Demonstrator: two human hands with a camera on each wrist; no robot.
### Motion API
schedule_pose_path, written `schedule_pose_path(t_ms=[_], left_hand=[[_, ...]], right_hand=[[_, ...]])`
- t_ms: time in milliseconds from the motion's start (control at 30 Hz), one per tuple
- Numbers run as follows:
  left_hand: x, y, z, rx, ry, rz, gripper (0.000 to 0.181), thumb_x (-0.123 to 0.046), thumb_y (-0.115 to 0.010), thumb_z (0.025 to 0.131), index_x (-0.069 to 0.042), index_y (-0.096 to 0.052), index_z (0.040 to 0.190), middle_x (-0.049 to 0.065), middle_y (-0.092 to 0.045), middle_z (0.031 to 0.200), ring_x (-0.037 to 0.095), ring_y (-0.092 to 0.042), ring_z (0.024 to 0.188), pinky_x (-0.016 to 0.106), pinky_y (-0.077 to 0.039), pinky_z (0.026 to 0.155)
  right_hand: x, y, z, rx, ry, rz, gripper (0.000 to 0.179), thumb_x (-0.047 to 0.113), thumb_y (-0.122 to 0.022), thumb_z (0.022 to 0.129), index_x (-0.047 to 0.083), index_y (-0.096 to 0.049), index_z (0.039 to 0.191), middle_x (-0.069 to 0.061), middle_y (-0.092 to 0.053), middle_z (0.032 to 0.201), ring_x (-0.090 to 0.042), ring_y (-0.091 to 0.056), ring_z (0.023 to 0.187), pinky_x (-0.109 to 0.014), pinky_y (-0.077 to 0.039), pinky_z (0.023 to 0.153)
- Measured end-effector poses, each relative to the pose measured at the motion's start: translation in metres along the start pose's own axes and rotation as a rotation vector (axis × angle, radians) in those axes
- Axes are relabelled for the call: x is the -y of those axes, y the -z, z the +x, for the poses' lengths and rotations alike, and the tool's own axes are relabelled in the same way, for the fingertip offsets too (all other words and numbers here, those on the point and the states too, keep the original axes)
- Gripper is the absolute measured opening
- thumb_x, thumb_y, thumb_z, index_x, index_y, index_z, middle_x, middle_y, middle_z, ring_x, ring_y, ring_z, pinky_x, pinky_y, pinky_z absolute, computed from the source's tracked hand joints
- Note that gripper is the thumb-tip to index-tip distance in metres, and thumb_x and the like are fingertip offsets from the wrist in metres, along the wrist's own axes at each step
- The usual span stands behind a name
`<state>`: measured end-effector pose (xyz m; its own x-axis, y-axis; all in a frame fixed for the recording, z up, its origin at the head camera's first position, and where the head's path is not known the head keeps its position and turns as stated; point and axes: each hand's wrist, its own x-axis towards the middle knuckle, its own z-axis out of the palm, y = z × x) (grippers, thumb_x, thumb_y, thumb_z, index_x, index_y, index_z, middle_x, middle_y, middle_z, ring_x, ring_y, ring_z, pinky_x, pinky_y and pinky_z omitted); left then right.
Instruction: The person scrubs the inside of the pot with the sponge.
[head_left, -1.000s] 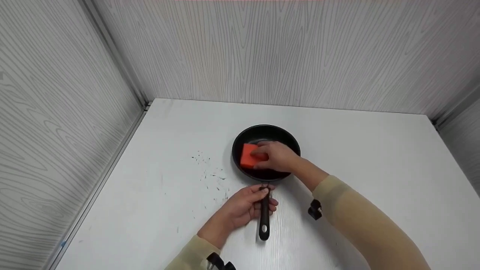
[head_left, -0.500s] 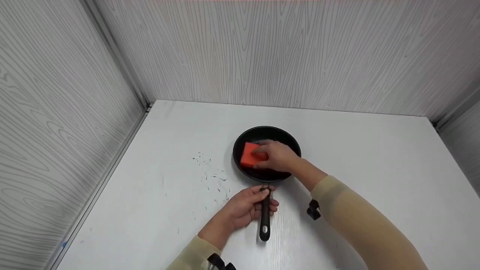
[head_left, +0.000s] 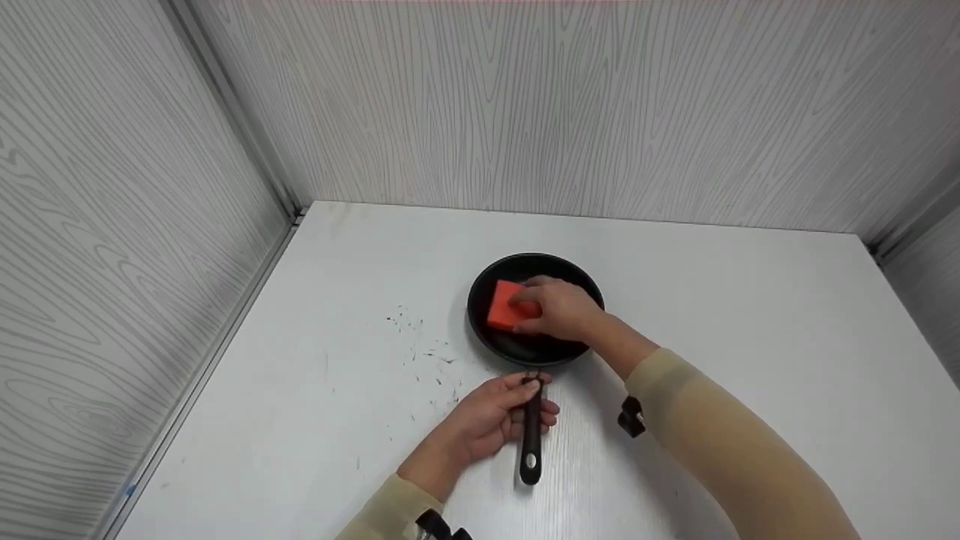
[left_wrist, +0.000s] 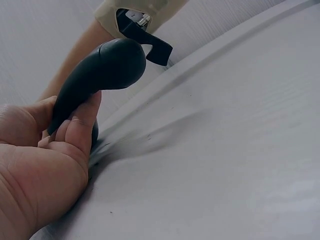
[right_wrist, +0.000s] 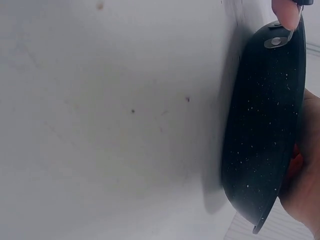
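A black frying pan is at the middle of the white table, its handle pointing toward me. My left hand grips that handle near the pan, thumb on top and fingers underneath. In the left wrist view the dark handle rises out of the curled fingers. Inside the pan my right hand holds an orange-red sponge from its right side. The right wrist view shows the pan's speckled outer wall, which hides most of the sponge; a bit of red shows beside the right hand.
Small dark flecks are scattered on the table left of the pan. A grey wood-grain panel stands behind the table, with another panel along the left side.
My right hand and the sponge have shifted slightly up and right within the pan. My left hand keeps its hold on the handle, and the pan stays in place.
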<state>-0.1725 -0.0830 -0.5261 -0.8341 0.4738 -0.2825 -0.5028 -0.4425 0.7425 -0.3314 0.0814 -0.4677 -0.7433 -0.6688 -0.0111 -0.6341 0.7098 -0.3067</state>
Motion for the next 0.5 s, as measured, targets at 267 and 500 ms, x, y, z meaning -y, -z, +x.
schedule_pose_path(t_ms=[267,500], left_hand=[[-0.001,0.000,-0.001,-0.006,-0.001,0.017,0.037,-0.016,-0.061,0.109,0.003,-0.060,0.141,0.018,-0.075,0.101,0.022,-0.077,0.088,0.041,-0.064,0.088],[-0.001,-0.002,-0.001,-0.003,0.000,0.011,0.037,-0.016,-0.062,0.109,0.003,-0.061,0.141,0.018,-0.076,0.101,0.023,-0.077,0.089,0.041,-0.064,0.088]], right_hand=[[-0.009,0.004,-0.001,-0.004,-0.019,-0.059,0.050,0.046,-0.080,0.095,0.017,-0.073,0.134,-0.019,-0.059,0.146,-0.036,-0.059,0.132,-0.051,-0.049,0.112],[-0.020,0.008,-0.007,0.008,-0.056,-0.088,0.049,0.046,-0.080,0.095,0.017,-0.073,0.134,-0.021,-0.059,0.146,-0.038,-0.059,0.131,-0.052,-0.050,0.111]])
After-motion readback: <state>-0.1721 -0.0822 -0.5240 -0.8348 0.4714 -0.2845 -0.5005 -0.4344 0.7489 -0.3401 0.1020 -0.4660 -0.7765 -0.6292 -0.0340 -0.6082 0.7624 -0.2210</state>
